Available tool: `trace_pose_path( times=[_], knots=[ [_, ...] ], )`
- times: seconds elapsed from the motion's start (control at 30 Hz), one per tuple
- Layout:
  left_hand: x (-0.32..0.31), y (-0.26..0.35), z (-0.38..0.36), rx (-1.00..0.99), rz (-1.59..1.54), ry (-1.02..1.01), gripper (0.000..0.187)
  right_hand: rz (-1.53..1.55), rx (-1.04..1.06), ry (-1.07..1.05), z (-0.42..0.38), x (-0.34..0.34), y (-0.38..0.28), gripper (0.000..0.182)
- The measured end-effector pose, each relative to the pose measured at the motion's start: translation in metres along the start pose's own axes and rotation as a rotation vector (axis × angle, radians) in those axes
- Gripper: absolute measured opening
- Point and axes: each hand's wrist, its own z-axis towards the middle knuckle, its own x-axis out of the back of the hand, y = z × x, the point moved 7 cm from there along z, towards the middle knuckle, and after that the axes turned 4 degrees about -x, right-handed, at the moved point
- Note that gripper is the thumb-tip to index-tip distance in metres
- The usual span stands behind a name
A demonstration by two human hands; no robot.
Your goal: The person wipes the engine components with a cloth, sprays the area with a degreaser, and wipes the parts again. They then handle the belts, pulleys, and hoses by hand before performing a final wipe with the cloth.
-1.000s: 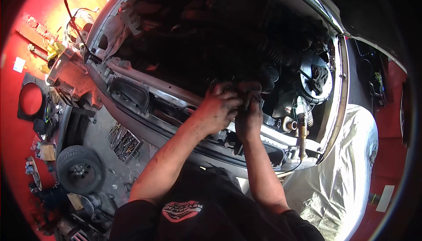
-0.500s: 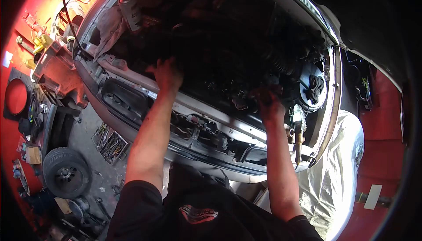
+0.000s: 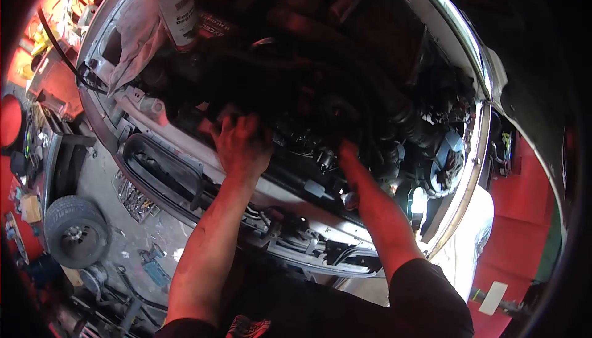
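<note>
I lean over an open car engine bay (image 3: 320,60), dark and crowded with hoses and parts. My left hand (image 3: 242,142) rests on the front crossmember (image 3: 185,147) at the bay's edge, fingers spread over dark parts; I cannot see anything held in it. My right forearm (image 3: 376,208) reaches down into the bay, and the right hand itself is hidden among the dark engine parts near a ribbed hose (image 3: 410,122). A grey spray can (image 3: 176,8) stands on a rag (image 3: 132,36) at the far left of the bay.
A lit work lamp (image 3: 419,202) glows at the right of the bay. On the floor to the left lie a small wheel (image 3: 74,232), a tray of tools (image 3: 132,199) and scattered parts. A silver cover (image 3: 475,239) drapes the right fender. The floor is red.
My hands were together at the front of the bay, then spread apart. Now the view is closer and lower, the left hand sits on the crossmember and the right hand has gone deep out of sight.
</note>
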Motion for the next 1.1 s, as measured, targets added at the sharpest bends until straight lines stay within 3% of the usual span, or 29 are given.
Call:
trace_pose_path(
  times=[0.77,0.87,1.0,1.03,1.1],
  knots=[
    [0.010,0.004,-0.005,0.029,-0.007,0.139,0.018,-0.022,0.131,0.030,0.040,-0.027,0.016,0.029],
    [0.012,0.004,0.002,0.021,-0.006,0.139,0.016,0.196,0.230,0.010,0.038,-0.052,0.017,0.036],
    [0.013,0.007,0.003,0.035,0.025,0.136,0.017,0.405,0.127,-0.099,0.053,-0.055,0.024,0.043],
    [0.014,0.009,0.003,0.031,0.023,0.147,0.017,0.226,0.168,-0.032,0.053,-0.048,0.024,0.044],
    [0.013,0.008,0.004,0.009,0.038,0.179,0.016,0.153,0.178,-0.014,0.049,-0.052,0.020,0.043]
  ],
)
